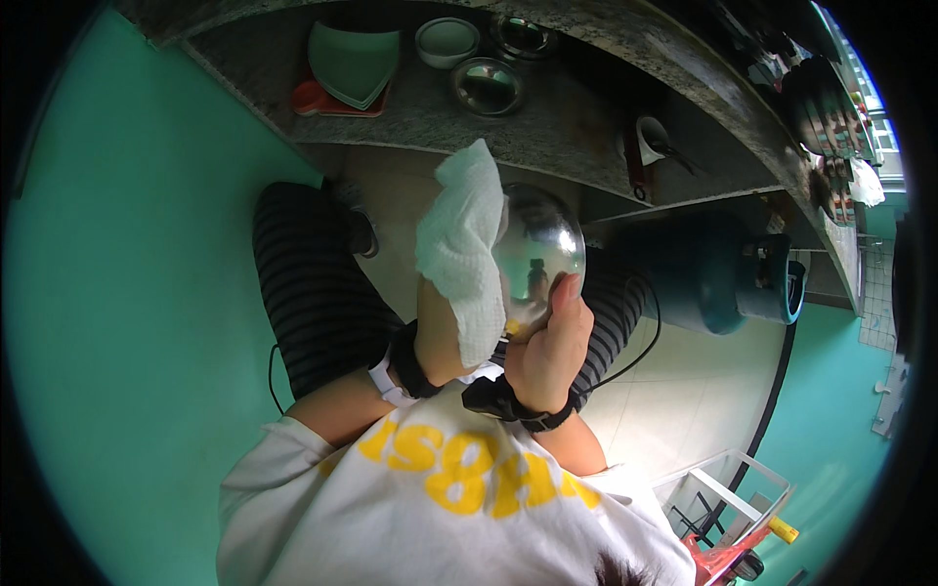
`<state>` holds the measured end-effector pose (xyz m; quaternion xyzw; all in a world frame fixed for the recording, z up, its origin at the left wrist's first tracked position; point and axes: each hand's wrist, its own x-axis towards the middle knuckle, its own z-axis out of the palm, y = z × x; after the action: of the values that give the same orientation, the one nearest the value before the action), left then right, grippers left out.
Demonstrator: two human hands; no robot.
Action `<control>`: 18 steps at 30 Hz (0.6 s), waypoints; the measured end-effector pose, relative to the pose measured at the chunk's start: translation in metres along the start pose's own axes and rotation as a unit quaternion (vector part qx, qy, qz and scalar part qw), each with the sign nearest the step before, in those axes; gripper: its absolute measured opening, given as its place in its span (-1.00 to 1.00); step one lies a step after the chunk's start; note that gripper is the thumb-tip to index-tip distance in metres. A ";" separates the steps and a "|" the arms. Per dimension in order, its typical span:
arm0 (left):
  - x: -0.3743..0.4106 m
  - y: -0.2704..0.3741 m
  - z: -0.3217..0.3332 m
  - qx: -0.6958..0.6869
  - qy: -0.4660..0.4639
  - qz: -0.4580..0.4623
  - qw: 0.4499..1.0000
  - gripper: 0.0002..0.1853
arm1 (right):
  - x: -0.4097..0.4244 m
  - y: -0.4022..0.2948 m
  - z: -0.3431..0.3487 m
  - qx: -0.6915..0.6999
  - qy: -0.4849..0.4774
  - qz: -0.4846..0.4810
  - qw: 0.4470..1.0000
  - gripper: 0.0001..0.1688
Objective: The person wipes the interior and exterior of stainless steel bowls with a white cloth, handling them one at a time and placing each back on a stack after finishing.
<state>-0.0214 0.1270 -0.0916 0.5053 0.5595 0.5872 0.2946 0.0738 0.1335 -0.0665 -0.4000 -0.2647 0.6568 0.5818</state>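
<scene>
My right hand grips a shiny stainless steel bowl, tilted on its side, with the thumb along its outer wall. A white waffle-textured cloth covers most of my left hand and lies against the bowl's left side. The left fingers are hidden under this cloth. Both hands are close together in front of my chest, above my knees.
Ahead, a granite shelf under a counter holds stacked green plates, a white bowl, metal bowls and a white cup. A gas cylinder stands right; a white rack is behind it.
</scene>
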 end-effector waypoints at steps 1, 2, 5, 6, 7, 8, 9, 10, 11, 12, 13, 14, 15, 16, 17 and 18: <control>-0.003 -0.001 0.002 0.019 -0.001 0.028 0.999 -0.61 | 0.003 -0.001 0.004 0.011 0.010 -0.003 1.000 -0.56; -0.005 -0.003 0.003 0.036 0.000 0.057 0.998 -0.51 | 0.006 -0.001 0.006 0.022 0.020 -0.006 1.000 -0.54; -0.016 -0.002 -0.005 0.093 -0.063 0.137 0.984 -0.68 | 0.018 -0.010 0.006 0.114 0.016 0.003 0.993 -0.45; -0.023 -0.002 -0.005 0.090 -0.066 0.115 0.987 -0.69 | 0.019 -0.007 -0.003 0.102 -0.023 -0.004 0.995 -0.47; -0.024 -0.003 -0.009 0.084 -0.098 0.103 0.986 -0.68 | 0.018 -0.004 -0.007 0.105 -0.028 -0.004 0.994 -0.46; -0.024 -0.005 -0.014 0.078 -0.130 0.092 0.984 -0.67 | 0.017 -0.003 -0.009 0.108 -0.032 -0.004 0.994 -0.46; -0.024 -0.006 -0.018 0.070 -0.162 0.081 0.981 -0.65 | 0.017 -0.003 -0.010 0.110 -0.037 -0.006 0.993 -0.46; -0.022 -0.005 -0.019 0.090 -0.156 0.093 0.979 -0.60 | 0.011 -0.002 -0.011 0.082 -0.026 -0.021 0.996 -0.47; -0.019 -0.003 -0.021 0.109 -0.150 0.106 0.977 -0.56 | 0.003 0.001 -0.010 0.053 -0.015 -0.037 0.998 -0.46; -0.015 0.000 -0.023 0.129 -0.144 0.118 0.974 -0.50 | -0.006 0.000 -0.008 0.000 -0.039 -0.056 0.998 -0.49; -0.008 0.004 -0.020 0.109 -0.102 0.120 0.982 -0.52 | -0.011 0.006 -0.010 0.010 -0.053 -0.078 0.995 -0.61; 0.002 0.009 -0.014 0.088 -0.059 0.122 0.987 -0.53 | -0.018 0.012 -0.024 -0.028 -0.079 -0.104 0.991 -0.66; 0.011 0.015 -0.014 0.029 -0.051 0.101 0.993 -0.53 | -0.022 0.013 -0.031 -0.087 -0.102 -0.131 0.982 -0.70; 0.019 0.020 -0.013 -0.031 -0.040 0.081 0.995 -0.52 | -0.025 0.014 -0.037 -0.144 -0.124 -0.162 0.968 -0.73; 0.027 0.027 -0.014 -0.133 -0.064 0.039 0.988 -0.50 | -0.026 0.012 -0.037 -0.224 -0.140 -0.196 0.944 -0.75; 0.032 0.031 -0.021 -0.205 -0.109 -0.009 0.973 -0.51 | -0.021 0.006 -0.032 -0.235 -0.209 -0.234 0.920 -0.74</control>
<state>-0.0443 0.1426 -0.0503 0.4904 0.3960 0.6280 0.4565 0.0976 0.1079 -0.0838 -0.3054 -0.6133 0.4894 0.5396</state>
